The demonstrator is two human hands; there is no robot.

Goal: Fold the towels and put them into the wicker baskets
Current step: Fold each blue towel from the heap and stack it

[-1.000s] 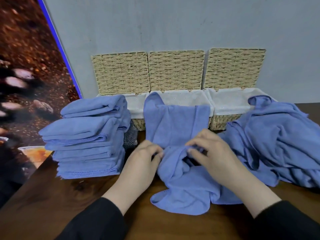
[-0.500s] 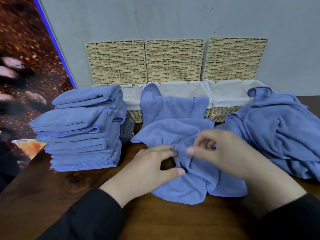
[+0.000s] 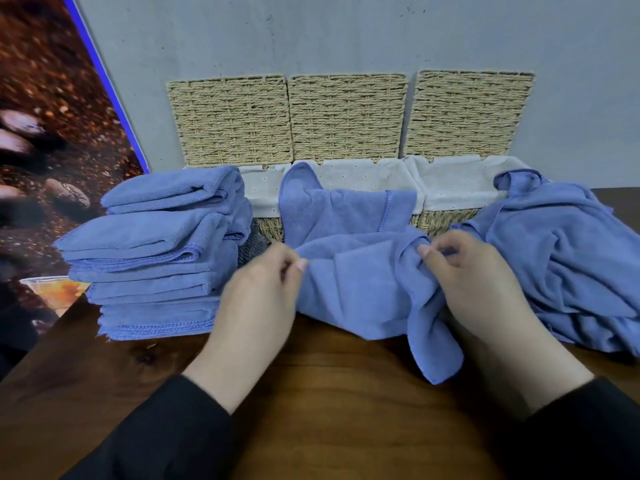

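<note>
I find no writing, label, brand, number or sign that I can read anywhere in front of me. The blue towel (image 3: 360, 282) I pinch between my left hand (image 3: 258, 299) and my right hand (image 3: 474, 285) shows only plain cloth and a stitched hem, and the wicker baskets (image 3: 346, 116) show bare weave and dotted white lining. The poster (image 3: 52, 133) beside the wall carries a picture only, with no lettering I can make out.

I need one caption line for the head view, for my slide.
Both hands, left hand and right hand, pinch a blue towel before three wicker baskets.
</note>
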